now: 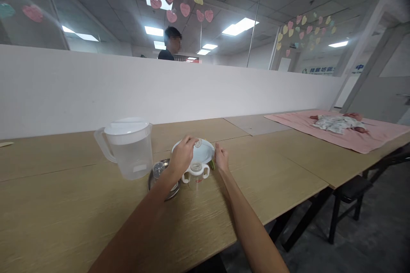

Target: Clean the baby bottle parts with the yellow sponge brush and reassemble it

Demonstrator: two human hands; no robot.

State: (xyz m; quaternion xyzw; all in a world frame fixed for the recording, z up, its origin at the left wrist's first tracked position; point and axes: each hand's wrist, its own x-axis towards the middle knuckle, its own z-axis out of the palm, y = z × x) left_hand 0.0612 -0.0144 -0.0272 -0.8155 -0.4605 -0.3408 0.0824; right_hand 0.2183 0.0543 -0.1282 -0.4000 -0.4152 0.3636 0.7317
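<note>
My left hand (183, 155) is closed in a pinch on a small clear round piece (198, 142), held over a pale blue plate (205, 155). At the plate's right edge my right hand (221, 156) is closed; what its fingers hold, if anything, I cannot make out. Just in front stands a clear baby bottle (196, 175) with a white two-handled collar and an uncovered mouth. Partly behind my left forearm is a round metal tray (173, 194), with a clear cap (158, 169) on it. Something small and green (212, 164) shows beside the plate.
A lidded clear plastic pitcher (134, 153) stands to the left on the wooden table (80, 213). A baby doll (336, 123) lies on a pink cloth (361, 140) at the far right. Behind the low white wall (128, 89), a person (171, 45) is visible through glass.
</note>
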